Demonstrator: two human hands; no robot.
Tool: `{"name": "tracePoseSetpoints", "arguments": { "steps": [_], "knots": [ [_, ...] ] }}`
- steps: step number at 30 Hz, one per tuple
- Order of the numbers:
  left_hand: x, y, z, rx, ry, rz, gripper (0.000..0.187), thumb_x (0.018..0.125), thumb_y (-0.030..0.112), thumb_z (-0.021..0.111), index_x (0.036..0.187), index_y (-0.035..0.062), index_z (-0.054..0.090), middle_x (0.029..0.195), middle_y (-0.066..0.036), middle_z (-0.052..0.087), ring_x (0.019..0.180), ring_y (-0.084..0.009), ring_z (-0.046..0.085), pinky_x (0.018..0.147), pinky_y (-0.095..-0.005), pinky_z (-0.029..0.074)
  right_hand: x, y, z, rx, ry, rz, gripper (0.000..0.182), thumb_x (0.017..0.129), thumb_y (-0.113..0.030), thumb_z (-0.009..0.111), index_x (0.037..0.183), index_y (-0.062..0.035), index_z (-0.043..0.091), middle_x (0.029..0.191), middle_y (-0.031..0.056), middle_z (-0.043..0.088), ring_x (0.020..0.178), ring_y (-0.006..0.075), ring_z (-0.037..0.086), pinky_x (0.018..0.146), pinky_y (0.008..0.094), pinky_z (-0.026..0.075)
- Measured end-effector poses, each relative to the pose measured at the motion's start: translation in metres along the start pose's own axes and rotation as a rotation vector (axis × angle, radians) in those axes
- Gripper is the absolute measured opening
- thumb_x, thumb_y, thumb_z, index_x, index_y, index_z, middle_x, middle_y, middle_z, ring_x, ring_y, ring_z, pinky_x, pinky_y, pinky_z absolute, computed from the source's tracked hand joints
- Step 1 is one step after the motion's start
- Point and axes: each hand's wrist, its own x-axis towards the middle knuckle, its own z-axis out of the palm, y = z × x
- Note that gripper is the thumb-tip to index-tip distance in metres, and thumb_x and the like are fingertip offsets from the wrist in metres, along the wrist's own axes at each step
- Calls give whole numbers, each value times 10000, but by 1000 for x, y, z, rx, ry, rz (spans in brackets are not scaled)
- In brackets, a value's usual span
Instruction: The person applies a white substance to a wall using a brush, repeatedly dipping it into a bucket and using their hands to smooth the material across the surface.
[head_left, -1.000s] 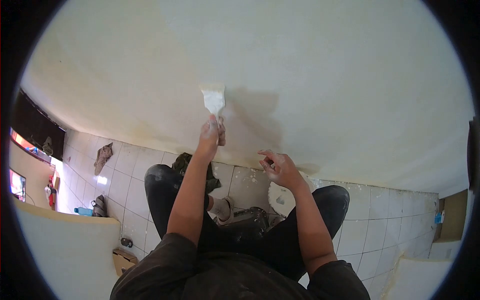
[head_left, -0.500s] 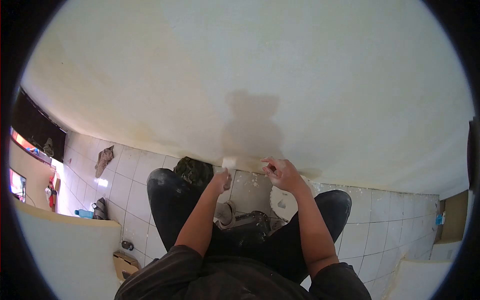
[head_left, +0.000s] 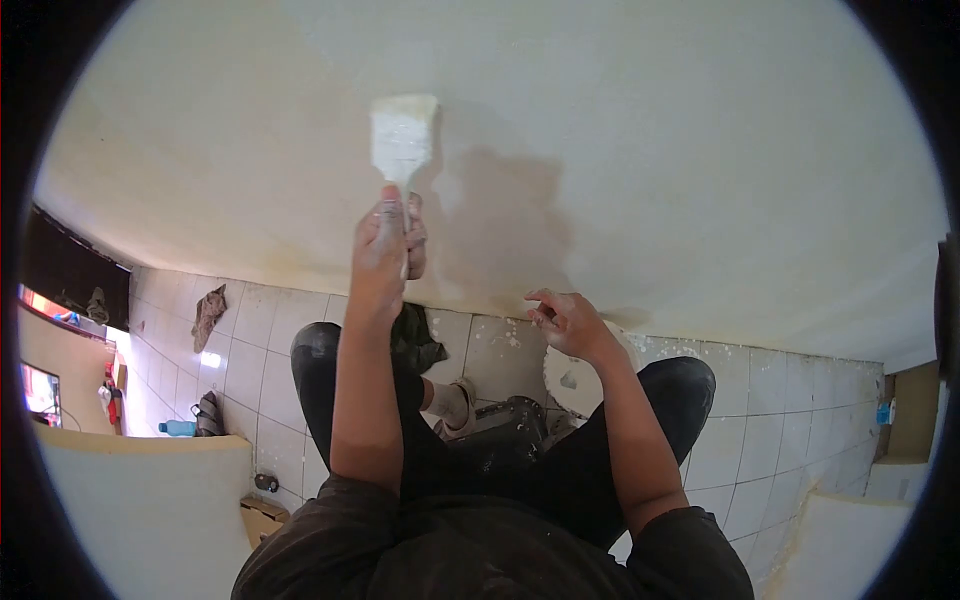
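A flat paintbrush (head_left: 403,138), its bristles and ferrule coated white, stands bristles up against the pale wall (head_left: 700,180). My left hand (head_left: 385,243) is wrapped round its handle, thumb lying along the front. Lower down and to the right, my right hand (head_left: 566,325) hovers by the foot of the wall with fingers loosely curled and apart, holding nothing visible. White smears mark both hands. Below the right hand is a round white container (head_left: 568,382), partly covered by my forearm and leg.
A dark object (head_left: 505,430) sits on the tiled floor between my legs. Dark crumpled cloth (head_left: 418,340) lies by my left knee, and a brownish rag (head_left: 209,318) is farther left. A blue bottle (head_left: 178,428) rests near a low wall (head_left: 150,480). White spatters dot the tiles.
My left hand has risen from near the floor up the wall, bringing the paintbrush high into view. My right hand has stayed almost in place.
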Motion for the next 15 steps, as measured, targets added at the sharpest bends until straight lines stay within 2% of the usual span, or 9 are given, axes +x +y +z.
{"name": "tracePoseSetpoints", "arguments": {
  "steps": [2,5,9,11,12,15],
  "knots": [
    [16,-40,0,-15,-16,-89,439,1062,523,430,882,133,523,617,72,389,453,-26,316,405,-217,241,-2,-5,-2,1,2,27,262,934,-136,685,1181,-59,645,826,148,704,677,277,632,671,371,504],
    [39,-145,-22,131,-7,-58,447,1069,527,399,868,144,508,611,74,385,466,-34,343,413,-224,278,-5,-2,-2,15,29,30,269,926,-169,687,1169,-58,658,805,159,691,668,295,624,665,397,499],
    [31,-239,-39,156,8,-141,464,1063,552,383,869,151,513,588,72,387,462,-45,372,408,-237,305,-12,6,-2,1,30,72,275,921,-182,688,1167,-60,668,809,161,692,674,307,622,670,414,499],
    [24,-318,-58,238,29,-192,470,1054,563,402,864,151,520,601,66,411,464,-47,378,410,-239,307,-14,8,-1,4,21,109,274,920,-179,689,1165,-57,670,796,161,685,679,305,624,674,410,498],
    [19,-338,-63,277,39,-211,473,1050,569,411,861,150,524,607,63,423,465,-48,380,411,-240,308,-13,8,-1,1,21,122,274,920,-178,690,1164,-55,671,789,162,681,681,304,624,675,409,498],
    [-7,-342,-72,278,2,-650,439,1082,468,401,843,119,513,613,29,443,463,-100,397,416,-280,309,-15,12,1,-6,2,123,274,919,-173,686,1163,-50,673,777,167,669,687,305,623,682,405,498]
  ]
}}
